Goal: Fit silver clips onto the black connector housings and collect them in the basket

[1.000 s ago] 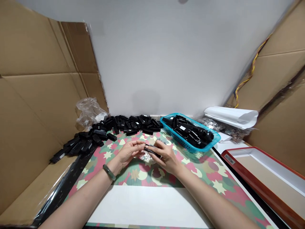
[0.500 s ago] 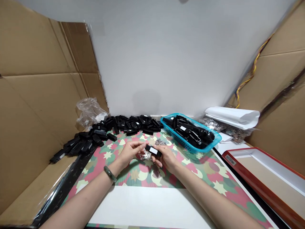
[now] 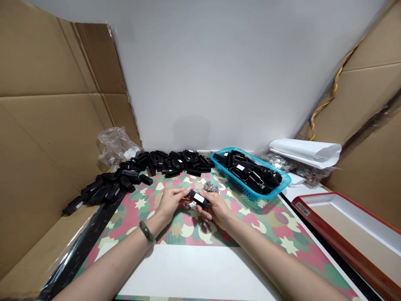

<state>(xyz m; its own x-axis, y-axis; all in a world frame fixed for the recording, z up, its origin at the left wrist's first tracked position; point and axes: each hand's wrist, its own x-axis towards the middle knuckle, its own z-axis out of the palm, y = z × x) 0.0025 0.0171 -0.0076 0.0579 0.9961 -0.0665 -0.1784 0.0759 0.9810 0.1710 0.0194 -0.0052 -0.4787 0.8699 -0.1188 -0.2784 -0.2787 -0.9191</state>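
Note:
Between my hands is a small black oblong plastic case (image 3: 199, 198) with a white label on its upper face. My left hand (image 3: 169, 203), with a dark green bangle on the wrist, pinches its left end between thumb and fingers. The right end is gripped by my right hand (image 3: 218, 209), thumb on top and fingers curled below. Just behind my right hand lies a heap of tiny silvery metal parts (image 3: 210, 186). A second little group of shiny pieces (image 3: 190, 205) shows partly under the case, mostly hidden by my fingers.
Many similar black cases (image 3: 171, 162) lie piled along the wall and left edge. A blue plastic basket (image 3: 241, 192) full of them stands back right. A red-edged box lid (image 3: 338, 228), white rolled sheets (image 3: 305, 149) and cardboard walls (image 3: 46, 138) flank the camouflage-patterned tabletop (image 3: 266, 234).
My left hand has shifted slightly along the case's left end, and the case is turned a little. Both hands still hold it; the view has moved slightly.

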